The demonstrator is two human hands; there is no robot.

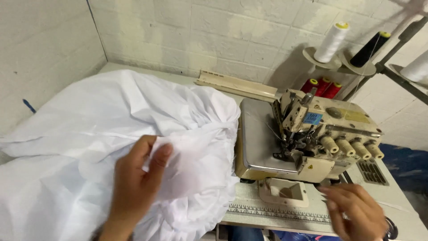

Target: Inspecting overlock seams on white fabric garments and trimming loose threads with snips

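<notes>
A big heap of white fabric (pixel 98 116) covers the left half of the table. My left hand (pixel 133 183) pinches a fold of this fabric between thumb and fingers near the front edge. My right hand (pixel 356 212) hovers low at the front right, blurred, fingers apart and holding nothing, just in front of the cream overlock sewing machine (pixel 307 138). The machine's needle area (pixel 290 147) lies between the fabric heap and my right hand.
Thread cones stand behind the machine: a white one (pixel 331 42), a black one (pixel 368 49), several red ones (pixel 322 87). A ruler strip (pixel 276 212) runs along the table front. A painted block wall closes in the back and left.
</notes>
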